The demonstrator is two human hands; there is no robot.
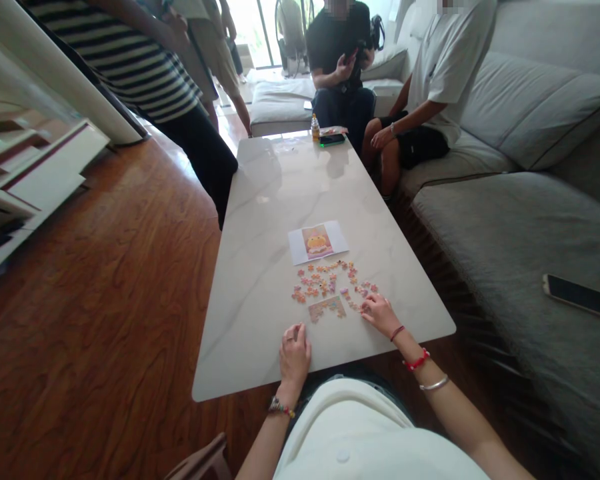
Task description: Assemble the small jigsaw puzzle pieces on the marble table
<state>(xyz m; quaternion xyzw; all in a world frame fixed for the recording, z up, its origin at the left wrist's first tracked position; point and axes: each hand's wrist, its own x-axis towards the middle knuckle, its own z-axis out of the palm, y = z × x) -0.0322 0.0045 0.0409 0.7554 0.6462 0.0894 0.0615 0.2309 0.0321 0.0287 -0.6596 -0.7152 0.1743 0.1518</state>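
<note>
On the white marbled table (260, 280), my left hand (295, 350) rests near the front edge, its fingers curled together; whatever may be inside them is hidden. My right hand (379, 315) bends down at the right side of the loose jigsaw puzzle pieces (313, 288), fingertips pinched at a small piece there. Between and beyond both hands lies a partly joined puzzle section (327, 309), with a straight edge along its far side. Behind the scattered pieces is a paper sheet with a printed picture (317, 242) of a yellow figure.
At the table's far end stand a small bottle (315, 128) and a dark phone (333, 140). Two people sit by the grey sofa (520, 233) on the right; others stand at the left. Another phone (583, 297) lies on the sofa. A stool (205, 460) is at lower left.
</note>
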